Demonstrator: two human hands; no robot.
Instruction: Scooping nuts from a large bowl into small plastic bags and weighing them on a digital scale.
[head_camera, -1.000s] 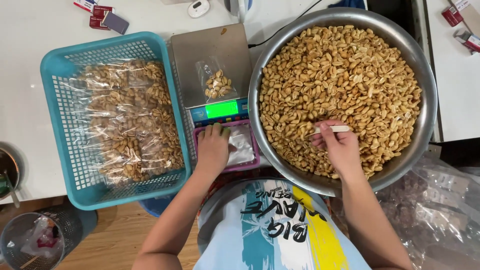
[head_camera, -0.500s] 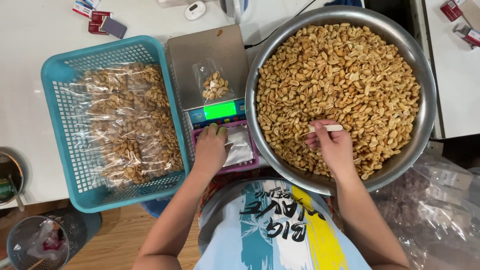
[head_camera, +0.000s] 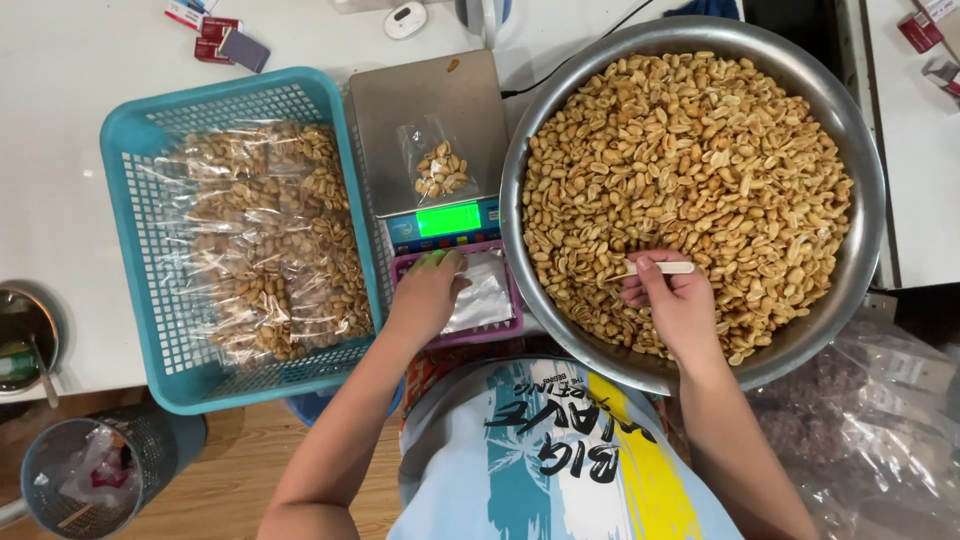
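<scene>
Head view: your right hand (head_camera: 678, 305) stays closed on the pale scoop handle (head_camera: 662, 267), still dug into the peanuts (head_camera: 690, 150); your left hand (head_camera: 427, 297), fingers loosely spread, has settled onto the empty bags (head_camera: 485, 290) in the purple tray (head_camera: 512, 300); scoop not yet lifted.

You have a single view, from the camera on your head, looking almost straight down over your own chest and forearms. It sits close above the white counter (head_camera: 60, 200), near enough that the metal bowl (head_camera: 860, 180) runs to the top edge and the teal basket (head_camera: 120, 140) fills the left-centre. The scale (head_camera: 425, 110) lies in the middle, with the wooden floor along the bottom left.
</scene>
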